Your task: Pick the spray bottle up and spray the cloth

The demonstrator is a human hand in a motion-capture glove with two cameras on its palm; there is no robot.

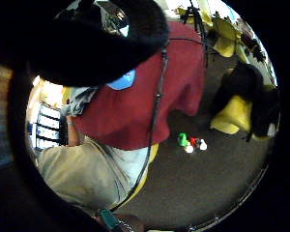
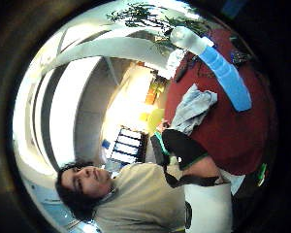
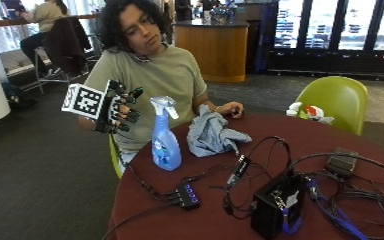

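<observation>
One spray bottle [image 3: 165, 137] stands upright near the edge of the round table [image 3: 245, 220], and I judge it a light, rigid plastic thing, smooth enough to slip, with blue liquid making it bottom-heavy. I would take it at the narrow neck just under the white trigger head, so a finger can reach the lever. My gloved right hand [image 3: 120, 107] hovers beside and above the bottle, apart from it, fingers loosely curled and holding nothing. Just beyond the bottle the cloth [image 3: 210, 134] lies crumpled and soft, with the bare hand [image 3: 229, 108] resting at its far side. Dark red covering dresses the table; cables and a black box [image 3: 276, 205] crowd the other half. Farther off sit a green chair [image 3: 334, 100] and grey carpet.
</observation>
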